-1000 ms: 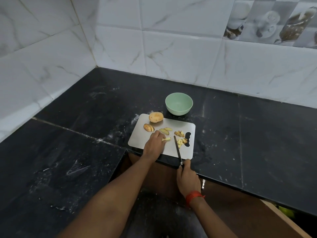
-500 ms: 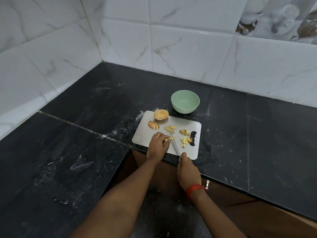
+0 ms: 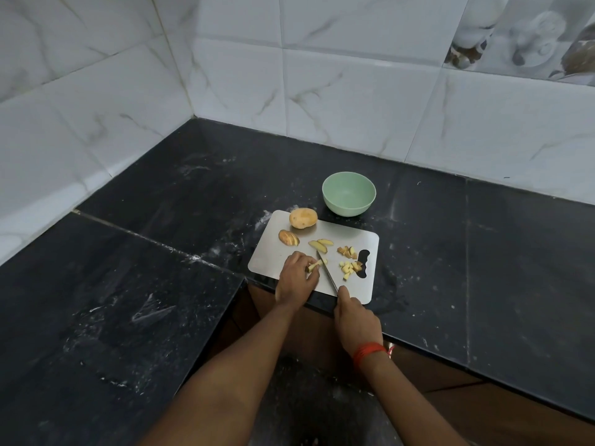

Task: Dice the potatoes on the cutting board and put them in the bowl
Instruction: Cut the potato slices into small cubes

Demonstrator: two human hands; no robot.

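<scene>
Your left hand [image 3: 296, 278] sits on the near-left part of the cutting board [image 3: 273, 255], its fingertips curled and pinching a potato strip [image 3: 314, 266] flat against the board. Your right hand [image 3: 355, 320] is clamped round the handle of the knife [image 3: 326, 273] at the board's near edge.

The strip lies just right of your left fingertips. Its long axis runs from near-left to far-right, and its free end points toward the diced pieces. The blade runs from your right hand away to the far-left, so it crosses the strip almost square at that free end. Whether the edge touches the potato is too small to tell.

By my judgement, the coming cut turns on that crossing: hold the blade just right of your left fingertips and step it leftward along the strip.

Two small heaps of dice [image 3: 349, 268] lie to the right, by the board's handle slot. Loose slices [image 3: 318, 244], a cut half [image 3: 288, 237] and a whole potato [image 3: 303, 217] sit at the far side. The green bowl [image 3: 344, 209] stands just beyond the board's far edge, and nothing shows inside it.
</scene>
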